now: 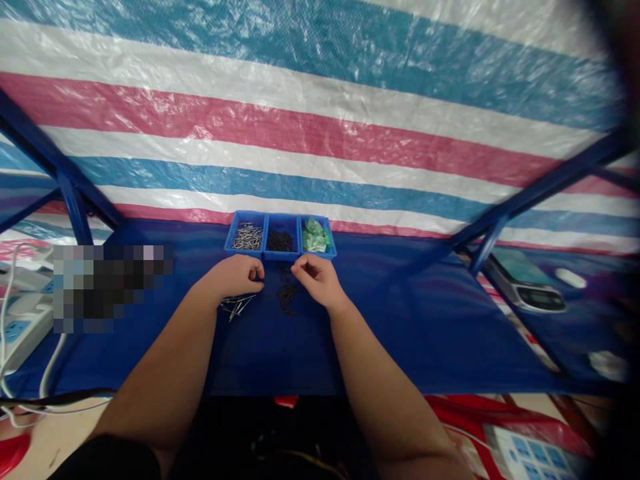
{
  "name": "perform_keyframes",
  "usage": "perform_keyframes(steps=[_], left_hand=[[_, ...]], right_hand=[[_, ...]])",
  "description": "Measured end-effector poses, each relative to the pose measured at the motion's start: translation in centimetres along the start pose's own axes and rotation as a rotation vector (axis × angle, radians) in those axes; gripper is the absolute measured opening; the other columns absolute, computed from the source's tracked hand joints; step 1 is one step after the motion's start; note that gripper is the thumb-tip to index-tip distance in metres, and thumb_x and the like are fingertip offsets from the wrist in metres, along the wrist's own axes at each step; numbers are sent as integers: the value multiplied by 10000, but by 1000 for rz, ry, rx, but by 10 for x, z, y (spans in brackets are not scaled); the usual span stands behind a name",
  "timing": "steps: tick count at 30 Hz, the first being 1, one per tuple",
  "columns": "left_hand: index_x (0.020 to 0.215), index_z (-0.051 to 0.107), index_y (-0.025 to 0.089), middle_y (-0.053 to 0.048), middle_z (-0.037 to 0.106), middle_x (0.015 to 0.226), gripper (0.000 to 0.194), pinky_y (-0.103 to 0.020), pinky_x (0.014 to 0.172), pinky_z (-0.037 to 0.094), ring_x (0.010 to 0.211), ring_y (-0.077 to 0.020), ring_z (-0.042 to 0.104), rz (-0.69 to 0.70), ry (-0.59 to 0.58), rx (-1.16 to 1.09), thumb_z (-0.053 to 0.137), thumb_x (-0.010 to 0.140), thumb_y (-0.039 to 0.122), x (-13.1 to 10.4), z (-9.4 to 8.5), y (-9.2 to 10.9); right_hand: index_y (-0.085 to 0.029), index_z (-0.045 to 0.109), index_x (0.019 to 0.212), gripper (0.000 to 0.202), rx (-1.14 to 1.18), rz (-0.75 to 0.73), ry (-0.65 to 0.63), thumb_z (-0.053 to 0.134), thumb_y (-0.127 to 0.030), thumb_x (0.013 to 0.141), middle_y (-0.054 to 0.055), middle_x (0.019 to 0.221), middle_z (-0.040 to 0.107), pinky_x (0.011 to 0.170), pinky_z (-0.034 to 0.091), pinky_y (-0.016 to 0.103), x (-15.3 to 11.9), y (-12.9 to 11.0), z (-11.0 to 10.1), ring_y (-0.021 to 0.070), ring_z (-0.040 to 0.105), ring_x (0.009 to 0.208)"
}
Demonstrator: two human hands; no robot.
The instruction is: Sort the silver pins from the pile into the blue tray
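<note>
Forearms (170,360), silver pins (236,306) beside left fingers (256,285)

Cannot read any text, label, brand, number or sign: not on the blue bins (281,256), the scale (539,298) at right (too small and blurred on its display), or the white power strip (19,341) at left.

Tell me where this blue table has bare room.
Widest: the blue table between the right forearm and the blue frame at right. Smaller: between that forearm and the left forearm, nearer the camera than the dark pieces. Crowded: around left hand and right hand, by silver pieces and blue bins.
</note>
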State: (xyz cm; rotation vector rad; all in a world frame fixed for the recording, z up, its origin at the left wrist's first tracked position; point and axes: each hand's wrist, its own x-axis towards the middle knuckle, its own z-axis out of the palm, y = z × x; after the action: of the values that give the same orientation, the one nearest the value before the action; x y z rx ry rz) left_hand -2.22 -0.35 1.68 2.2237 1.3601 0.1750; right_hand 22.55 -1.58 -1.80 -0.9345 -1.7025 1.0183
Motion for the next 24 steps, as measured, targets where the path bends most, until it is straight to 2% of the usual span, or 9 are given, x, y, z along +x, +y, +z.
perform_keyframes(steps=[2,4,5,11,17,20,24], left_hand=[[894,735,215,2,692,790,253,-265,608,401,673,-156,606,17,-38,-5,718,721,398,0,2,3],[896,743,219,3,694,797,291,-263,601,395,675,-156,608,30,-70,1,746,696,431,1,4,5],[890,748,222,4,693,791,294,-263,596,389,670,-155,606,35,-79,8,755,686,434,2,6,6],[730,753,236,-1,682,705,81,-270,558,353,614,-152,573,78,-56,-5,713,702,300,7,15,6],[679,738,230,4,665,645,76,-265,545,349,573,-145,554,124,-34,-35,668,670,205,5,15,9],[707,745,228,-3,682,683,94,-264,547,350,594,-150,570,131,-48,-33,709,708,314,3,14,13],[732,749,227,-16,694,714,300,-265,553,345,618,-164,586,131,-98,11,801,657,513,2,17,21]], right_hand=[[-202,664,1046,269,110,-20,84,680,-432,908,46,899,660,628,495,280,3,2,2,147,594,724],[-224,623,1233,408,141,-11,99,699,-433,890,85,1077,682,686,539,302,4,7,2,179,646,856],[-227,616,1264,434,117,-2,85,702,-427,888,89,1095,684,693,543,304,4,9,2,184,651,875],[-194,698,1058,231,-100,11,17,664,-374,918,43,851,676,659,497,292,-1,9,-2,158,608,716],[-181,703,986,179,-189,29,-57,635,-332,918,21,761,657,594,447,265,-2,1,-2,134,551,621],[-172,706,971,166,-210,10,-63,628,-308,916,15,741,650,593,436,259,-1,0,-2,128,539,613],[-167,706,961,162,-213,5,-72,629,-300,912,16,747,657,589,427,253,-1,0,-3,124,535,614]])
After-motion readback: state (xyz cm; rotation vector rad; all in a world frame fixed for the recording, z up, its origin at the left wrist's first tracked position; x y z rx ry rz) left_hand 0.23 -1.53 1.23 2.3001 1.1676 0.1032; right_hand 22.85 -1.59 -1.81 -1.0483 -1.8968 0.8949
